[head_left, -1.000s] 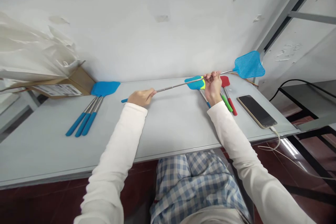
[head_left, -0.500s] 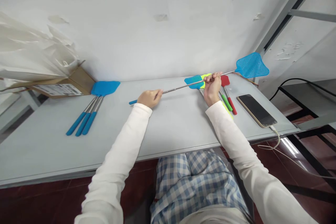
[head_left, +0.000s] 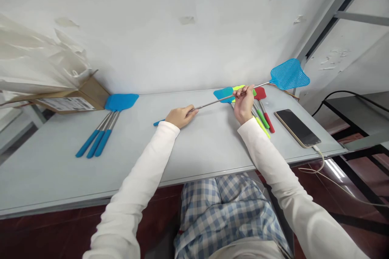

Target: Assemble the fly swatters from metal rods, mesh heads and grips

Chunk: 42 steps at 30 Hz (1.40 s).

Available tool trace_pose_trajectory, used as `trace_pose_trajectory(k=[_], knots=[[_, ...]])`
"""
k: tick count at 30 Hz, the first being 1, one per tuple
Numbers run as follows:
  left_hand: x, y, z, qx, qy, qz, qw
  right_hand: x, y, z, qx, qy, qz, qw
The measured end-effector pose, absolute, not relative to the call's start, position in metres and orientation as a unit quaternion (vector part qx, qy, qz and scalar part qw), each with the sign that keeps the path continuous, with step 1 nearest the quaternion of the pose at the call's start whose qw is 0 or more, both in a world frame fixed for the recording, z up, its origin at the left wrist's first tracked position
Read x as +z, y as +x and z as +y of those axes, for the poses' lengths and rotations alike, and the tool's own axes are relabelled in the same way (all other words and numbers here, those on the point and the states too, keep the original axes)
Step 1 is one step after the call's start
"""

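Note:
A blue fly swatter [head_left: 289,74] with a long metal telescopic rod slants across the table, held in both hands. My left hand [head_left: 181,117] is closed round the rod near the blue handle, whose end sticks out to the left. My right hand [head_left: 244,103] grips the rod farther up, closer to the perforated blue head at the upper right. Behind and below my right hand lie several more swatters, including a blue one [head_left: 223,93], a green-handled one [head_left: 263,119], a yellow-handled one [head_left: 263,128] and a red one [head_left: 267,117]; my hand partly hides them.
On the left, several shortened blue swatters [head_left: 121,101] lie fanned together beside a cardboard box [head_left: 92,93]. A phone [head_left: 297,128] with a white cable lies near the right end of the grey table [head_left: 200,153]. A white wall [head_left: 188,56] stands behind.
My left hand has slid a little to the right along with the handle end. The swatter's head has shifted slightly left, and my right hand has moved marginally.

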<state>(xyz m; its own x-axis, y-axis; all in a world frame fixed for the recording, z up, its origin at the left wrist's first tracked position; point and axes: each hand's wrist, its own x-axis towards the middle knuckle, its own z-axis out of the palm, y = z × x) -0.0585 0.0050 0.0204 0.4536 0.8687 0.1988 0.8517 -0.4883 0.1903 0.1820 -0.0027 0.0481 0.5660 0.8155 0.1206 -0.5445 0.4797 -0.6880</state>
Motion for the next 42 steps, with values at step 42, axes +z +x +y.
trace_pose_trajectory(k=[42], knots=[[0.026, -0.118, 0.025, 0.183, 0.754, 0.630, -0.016, 0.045, 0.196, 0.004, 0.471, -0.289, -0.230, 0.801]])
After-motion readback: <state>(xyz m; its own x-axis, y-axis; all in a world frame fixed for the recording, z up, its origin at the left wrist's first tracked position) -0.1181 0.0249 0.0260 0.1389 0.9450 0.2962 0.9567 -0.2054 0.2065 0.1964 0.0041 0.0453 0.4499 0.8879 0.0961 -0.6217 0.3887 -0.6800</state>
